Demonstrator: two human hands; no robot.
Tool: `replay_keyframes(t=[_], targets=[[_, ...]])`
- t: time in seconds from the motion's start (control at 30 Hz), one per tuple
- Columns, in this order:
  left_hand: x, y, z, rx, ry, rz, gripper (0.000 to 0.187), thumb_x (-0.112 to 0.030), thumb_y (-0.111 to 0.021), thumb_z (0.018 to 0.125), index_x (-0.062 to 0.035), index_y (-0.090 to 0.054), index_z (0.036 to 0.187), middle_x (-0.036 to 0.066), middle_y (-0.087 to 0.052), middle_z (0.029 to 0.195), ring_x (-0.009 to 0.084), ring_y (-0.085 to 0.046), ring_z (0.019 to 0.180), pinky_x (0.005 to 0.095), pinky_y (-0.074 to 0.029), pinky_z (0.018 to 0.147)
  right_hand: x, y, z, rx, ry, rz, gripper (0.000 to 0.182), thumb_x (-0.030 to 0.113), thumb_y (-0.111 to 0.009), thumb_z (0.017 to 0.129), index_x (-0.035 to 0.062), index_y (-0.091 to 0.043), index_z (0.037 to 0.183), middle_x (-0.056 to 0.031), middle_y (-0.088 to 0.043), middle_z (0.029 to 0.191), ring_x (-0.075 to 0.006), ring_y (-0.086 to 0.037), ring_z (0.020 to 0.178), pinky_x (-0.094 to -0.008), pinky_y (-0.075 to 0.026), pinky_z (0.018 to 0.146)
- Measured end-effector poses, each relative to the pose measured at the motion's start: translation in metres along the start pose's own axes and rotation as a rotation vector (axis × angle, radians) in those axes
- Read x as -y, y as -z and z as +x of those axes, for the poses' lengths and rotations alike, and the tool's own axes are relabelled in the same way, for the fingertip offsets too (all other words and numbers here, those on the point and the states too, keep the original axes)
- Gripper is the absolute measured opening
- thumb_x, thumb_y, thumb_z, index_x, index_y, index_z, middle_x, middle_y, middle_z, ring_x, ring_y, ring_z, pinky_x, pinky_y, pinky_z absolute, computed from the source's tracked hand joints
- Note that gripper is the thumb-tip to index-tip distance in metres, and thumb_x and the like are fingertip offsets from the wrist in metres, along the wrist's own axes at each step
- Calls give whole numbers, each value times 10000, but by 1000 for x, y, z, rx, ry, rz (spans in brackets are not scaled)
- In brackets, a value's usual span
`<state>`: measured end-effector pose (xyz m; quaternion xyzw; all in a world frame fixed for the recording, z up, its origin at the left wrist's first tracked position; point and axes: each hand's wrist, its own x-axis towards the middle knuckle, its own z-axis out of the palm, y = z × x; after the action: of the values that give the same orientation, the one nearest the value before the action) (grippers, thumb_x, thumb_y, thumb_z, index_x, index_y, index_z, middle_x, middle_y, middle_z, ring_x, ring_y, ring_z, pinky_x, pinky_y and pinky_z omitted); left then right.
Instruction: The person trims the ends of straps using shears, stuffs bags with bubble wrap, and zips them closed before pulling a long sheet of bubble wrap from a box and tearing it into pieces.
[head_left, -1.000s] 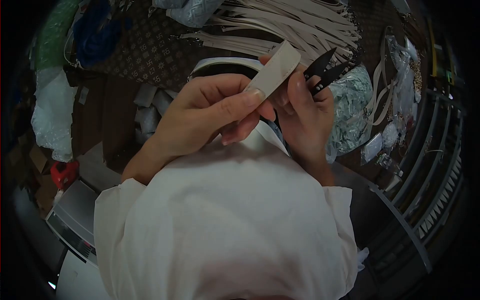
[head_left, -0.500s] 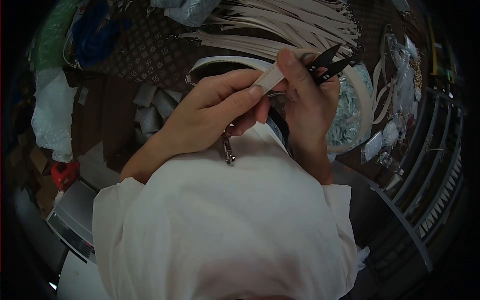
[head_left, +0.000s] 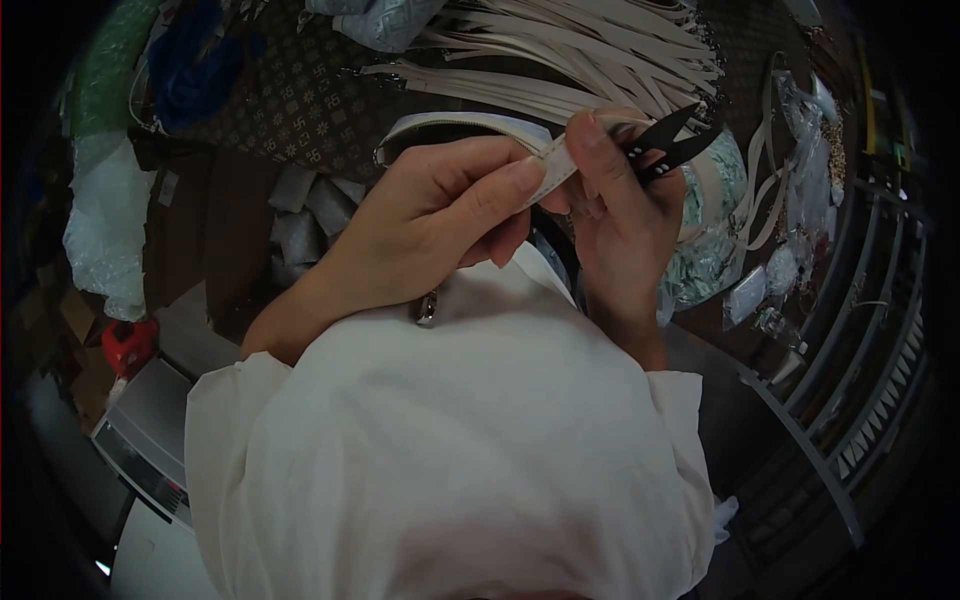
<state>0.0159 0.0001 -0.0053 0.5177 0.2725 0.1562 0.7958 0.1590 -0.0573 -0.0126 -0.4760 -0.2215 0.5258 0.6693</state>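
Grip of left hand and right hand on one cream strap

Widest thing in the view is the table, which has a brown patterned cloth. Next in size is the white shirt of the person, below both hands. On the cloth, beyond the hands, lies a large heap of straps, pale in colour and placed more or less side by side. Near the right forearm there is a clear bag with greenish pieces inside. An open pouch with a zip lies just behind the left hand, and it is partly hidden.

The two hands are close together, above the top part of the shirt. The left hand is closed on the cream strap, with its thumb on the upper face. The right hand is also closed on this strap: the thumb presses it, near the left fingertips. The same right hand keeps the black snips, whose two blades are apart and point away to the upper right; how the fingers hold their handle I cannot tell. Smallest is a metal clasp, which hangs below the left hand, in front of the shirt; its upper end is hidden
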Motion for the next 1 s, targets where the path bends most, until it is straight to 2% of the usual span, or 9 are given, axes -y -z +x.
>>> replay_keyframes(t=[0.27, 0.4, 0.5, 0.57, 0.6, 0.67, 0.7, 0.77, 1.0], targets=[[-1, -2, -2, -11, 49, -32, 309, -180, -346, 916, 35, -556, 987, -2, -458, 561, 25, -306, 437, 174, -228, 408, -3, 9, 4, 5, -59, -96, 210, 219, -677, 779, 21, -616, 751, 36, -510, 569, -16, -385, 488, -187, -232, 422], [-4, -4, -3, -25, 86, -89, 297, -162, -349, 913, 40, -546, 1005, -3, -459, 576, 25, -301, 438, 173, -226, 405, 2, 15, 5, -1, -184, -129, 212, 233, -665, 790, 29, -615, 760, 35, -501, 573, -18, -394, 493, -178, -251, 424], [-4, -1, -4, -22, 78, -75, 289, -141, -353, 912, 41, -545, 1028, -2, -461, 582, 23, -300, 439, 172, -223, 399, 11, 18, -6, 3, -268, -357, 227, 237, -647, 805, 13, -618, 811, 31, -492, 585, -34, -407, 514, -178, -288, 440], [-6, 1, -3, 2, 137, -143, 268, -123, -363, 923, 19, -554, 1045, -4, -495, 601, 20, -357, 460, 164, -290, 413, 7, 28, -14, 147, -33, -392, 305, 263, -638, 814, -30, -610, 897, 24, -508, 631, -55, -424, 541, -185, -328, 458], [-6, 0, -3, 3, 139, -143, 268, -123, -363, 923, 19, -554, 1045, -4, -495, 601, 20, -357, 460, 164, -290, 413, 5, 29, -16, 145, -34, -391, 305, 263, -638, 814, -30, -610, 897, 24, -508, 631, -55, -424, 541, -185, -328, 458], [-4, 0, -3, -36, 114, -152, 276, -126, -361, 924, 16, -549, 1068, -7, -496, 594, 15, -351, 451, 156, -283, 406, 2, 30, -19, 75, 328, -504, 344, 239, -654, 792, -37, -603, 990, 5, -503, 637, -88, -432, 539, -208, -344, 462], [-4, 0, -3, -34, 116, -151, 276, -126, -361, 924, 16, -549, 1068, -7, -496, 594, 15, -351, 451, 156, -283, 406, 3, 31, -20, 72, 328, -503, 344, 239, -654, 792, -37, -603, 990, 5, -503, 637, -88, -432, 539, -208, -344, 462], [-5, 0, -4, -25, 139, -155, 275, -128, -362, 925, 18, -545, 1070, -7, -502, 596, 13, -344, 449, 156, -277, 404, 5, 33, -23, 45, 616, -1098, 357, 188, -686, 738, -1, -614, 1033, -22, -488, 628, -117, -430, 517, -233, -353, 457], [-5, -3, -6, -64, 103, -81, 263, -115, -377, 918, 23, -531, 1080, -14, -503, 603, 8, -336, 471, 160, -271, 417, -2, 30, -22, 77, 697, -1133, 357, 91, -713, 668, 50, -644, 1016, -35, -465, 578, -141, -427, 496, -251, -350, 436]])
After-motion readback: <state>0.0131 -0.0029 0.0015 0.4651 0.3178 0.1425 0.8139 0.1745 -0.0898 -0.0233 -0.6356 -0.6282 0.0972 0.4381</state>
